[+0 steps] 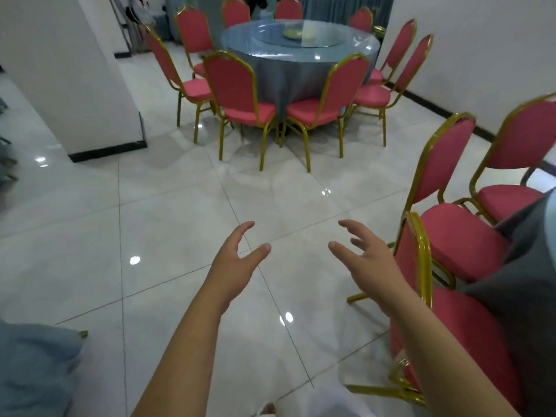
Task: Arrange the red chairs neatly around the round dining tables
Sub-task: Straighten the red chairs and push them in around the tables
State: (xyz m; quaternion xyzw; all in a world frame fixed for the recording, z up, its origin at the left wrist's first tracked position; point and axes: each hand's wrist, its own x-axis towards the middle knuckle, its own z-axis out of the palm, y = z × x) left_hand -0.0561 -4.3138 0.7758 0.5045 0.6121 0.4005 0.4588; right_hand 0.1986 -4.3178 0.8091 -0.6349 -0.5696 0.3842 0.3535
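Hands: two, both bare, held out over the floor [180, 230] with nothing in them.
Left hand [233, 263]: fingers spread and loosely curved, thumb apart from the rest; it touches nothing.
Right hand [365, 260]: fingers spread wide and slightly bent; it sits just beside the gold top rail of the nearest chair [419, 257], but whether it touches the rail I cannot tell.
Round tables: one in full view, the far table [301, 60], draped in grey-blue cloth with a glass turntable [301, 36] on top.
Chairs at the far table: nine counted, red with gold frames. Two stand at the near side with backs to the camera, the left one [233, 85] and the right one [340, 85], their front legs close together. Two stand on the left [168, 67], two on the right [412, 64], and three show only as backs beyond the table [288, 9].
Chairs on the right foreground: three, well apart from the far table: the nearest chair, a middle chair [445, 164] and an outer chair [526, 139], all beside a grey cloth edge [523, 266] that may be a second table.
Pillar [69, 70]: one, white with a dark base, left of the far table.
Blue cloth [33, 368]: one patch, bottom left corner.
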